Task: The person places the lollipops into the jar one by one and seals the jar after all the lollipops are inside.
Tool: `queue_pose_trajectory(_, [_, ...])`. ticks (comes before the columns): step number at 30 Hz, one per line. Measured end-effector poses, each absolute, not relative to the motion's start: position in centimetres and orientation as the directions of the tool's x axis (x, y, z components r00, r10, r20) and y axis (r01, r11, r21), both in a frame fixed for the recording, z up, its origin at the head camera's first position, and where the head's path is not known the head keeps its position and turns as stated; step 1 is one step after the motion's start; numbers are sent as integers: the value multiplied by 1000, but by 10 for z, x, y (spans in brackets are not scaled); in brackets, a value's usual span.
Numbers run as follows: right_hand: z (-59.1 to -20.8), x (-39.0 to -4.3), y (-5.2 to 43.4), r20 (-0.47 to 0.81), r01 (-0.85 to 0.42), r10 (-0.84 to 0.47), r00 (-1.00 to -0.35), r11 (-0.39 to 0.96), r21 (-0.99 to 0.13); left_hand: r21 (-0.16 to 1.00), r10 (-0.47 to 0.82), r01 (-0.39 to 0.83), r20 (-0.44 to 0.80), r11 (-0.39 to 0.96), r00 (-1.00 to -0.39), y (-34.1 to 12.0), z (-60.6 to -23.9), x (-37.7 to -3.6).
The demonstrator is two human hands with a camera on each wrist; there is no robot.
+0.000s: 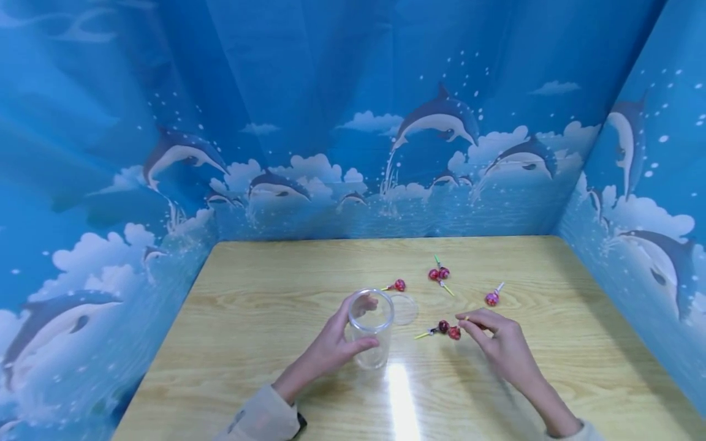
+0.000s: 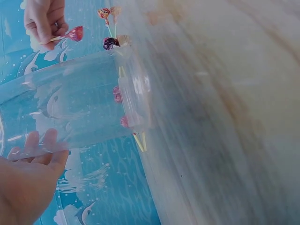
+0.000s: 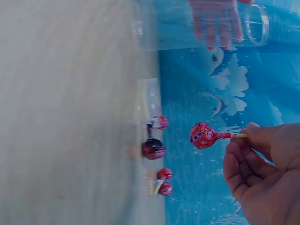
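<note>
My left hand (image 1: 357, 331) grips an upright clear plastic jar (image 1: 379, 318) near the table's middle; its fingers (image 3: 213, 21) show through the jar wall in the right wrist view. My right hand (image 1: 469, 323) pinches the stick of a red lollipop (image 1: 454, 332), which hangs lifted a little off the table (image 3: 202, 135). Right beside it a dark lollipop (image 1: 443, 326) with a yellow-green stick lies on the wood. The left wrist view shows the jar (image 2: 70, 103) against my palm (image 2: 28, 183), with the held lollipop (image 2: 75, 33) beyond it.
A clear round lid (image 1: 404, 309) lies flat just right of the jar. More red lollipops lie farther back: one (image 1: 398, 285) behind the lid, a pair (image 1: 439, 274) and one (image 1: 492, 298) to the right. Blue dolphin curtains (image 1: 353, 122) wall the wooden table (image 1: 248, 306) on three sides.
</note>
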State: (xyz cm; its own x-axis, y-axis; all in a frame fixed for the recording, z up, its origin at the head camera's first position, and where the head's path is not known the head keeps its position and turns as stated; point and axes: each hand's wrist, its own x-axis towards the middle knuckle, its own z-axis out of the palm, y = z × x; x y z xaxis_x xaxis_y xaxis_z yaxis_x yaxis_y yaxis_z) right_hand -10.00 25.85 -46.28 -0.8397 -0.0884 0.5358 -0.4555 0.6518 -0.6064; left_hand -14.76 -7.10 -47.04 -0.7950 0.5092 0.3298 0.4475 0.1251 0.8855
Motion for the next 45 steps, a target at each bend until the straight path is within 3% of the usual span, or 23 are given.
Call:
queue_pose_trajectory(5, [-449,-102,261,488,-413,-40,-872,597,-688,881,514,459,341,118,-787,-70,-470,-149])
queue_pose_trajectory(19, [-412,-109,242,487,-433,2,-874,453,-779,886,522,445,322,128,-790,-71,-470,-148])
queue_pose_trajectory(31, [-380,-120,205,529,-506,-28,-848,334,-795,893,525,430,305,132,-795,-72,-469,-148])
queue_pose_trajectory(45, [-367,-132,166,614,-623,-132,-778,294,-725,889,524,440,316,128,-791,-71,-469,-148])
